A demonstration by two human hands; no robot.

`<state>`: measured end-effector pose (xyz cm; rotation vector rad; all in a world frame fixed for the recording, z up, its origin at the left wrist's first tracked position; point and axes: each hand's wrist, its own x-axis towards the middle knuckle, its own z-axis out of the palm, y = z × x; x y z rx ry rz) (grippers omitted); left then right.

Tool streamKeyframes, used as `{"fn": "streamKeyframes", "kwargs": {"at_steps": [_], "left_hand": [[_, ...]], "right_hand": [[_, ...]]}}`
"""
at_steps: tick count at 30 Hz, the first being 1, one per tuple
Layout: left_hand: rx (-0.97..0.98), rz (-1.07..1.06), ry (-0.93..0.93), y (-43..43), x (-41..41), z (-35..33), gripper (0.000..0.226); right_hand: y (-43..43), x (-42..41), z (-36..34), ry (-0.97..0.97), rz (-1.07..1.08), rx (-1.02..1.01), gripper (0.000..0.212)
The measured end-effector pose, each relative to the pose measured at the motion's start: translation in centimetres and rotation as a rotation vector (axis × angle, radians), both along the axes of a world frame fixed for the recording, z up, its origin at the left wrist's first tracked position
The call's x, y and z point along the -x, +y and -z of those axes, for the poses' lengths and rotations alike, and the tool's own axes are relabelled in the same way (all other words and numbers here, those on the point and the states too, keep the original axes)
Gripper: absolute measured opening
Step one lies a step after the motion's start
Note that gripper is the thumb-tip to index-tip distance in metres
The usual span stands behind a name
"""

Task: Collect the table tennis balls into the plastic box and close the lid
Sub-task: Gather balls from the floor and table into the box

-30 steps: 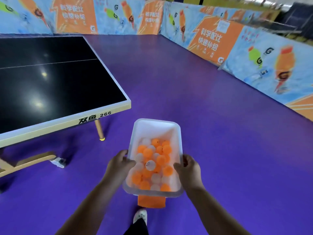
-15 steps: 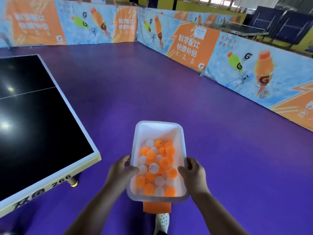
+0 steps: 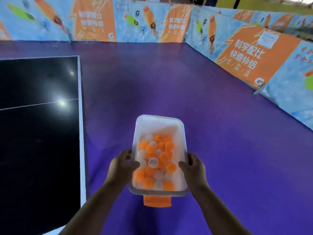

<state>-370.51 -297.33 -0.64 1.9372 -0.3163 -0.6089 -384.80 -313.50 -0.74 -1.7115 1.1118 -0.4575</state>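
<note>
A clear plastic box is held out in front of me above the purple floor, its top uncovered. Inside lie several orange and white table tennis balls, heaped toward the near end. My left hand grips the box's left wall and my right hand grips its right wall. An orange piece sticks out under the near edge of the box; I cannot tell whether it is the lid.
A black table tennis table with a white edge line fills the left side, close to my left arm. Printed orange and blue barrier panels fence the far and right sides of the purple floor.
The view has swung so the table now runs along my left, farther from the box. Both hands keep the same hold on the box, and the balls have barely shifted.
</note>
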Motion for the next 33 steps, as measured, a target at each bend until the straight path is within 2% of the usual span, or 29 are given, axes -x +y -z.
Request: {"fn": "streamKeyframes", "kwargs": {"at_steps": [2, 8, 13, 18, 23, 33], "left_hand": [[0.008, -0.055, 0.012, -2.0, -3.7, 0.1, 0.045], [0.044, -0.145, 0.022, -8.9, -16.6, 1.6, 0.037], [0.102, -0.182, 0.056, -15.7, -29.4, 2.0, 0.053], [0.122, -0.189, 0.073, -22.7, -40.4, 0.9, 0.036], [0.087, -0.22, 0.051, -27.8, -50.5, 1.8, 0.037], [0.077, -0.402, 0.036, -39.3, -73.3, 2.2, 0.036]], "right_hand": [[-2.8, -4.4, 0.0, 0.002, -0.054, -0.002, 0.027], [-10.7, -18.9, 1.0, 0.025, -0.156, 0.035, 0.018], [-17.5, -31.7, 0.5, -0.002, -0.149, 0.027, 0.019], [-24.2, -42.6, -0.8, 0.007, -0.153, 0.051, 0.023], [-30.1, -53.3, 0.0, -0.017, -0.2, 0.028, 0.022], [-44.1, -80.5, 1.6, -0.047, -0.451, 0.001, 0.02]]}}
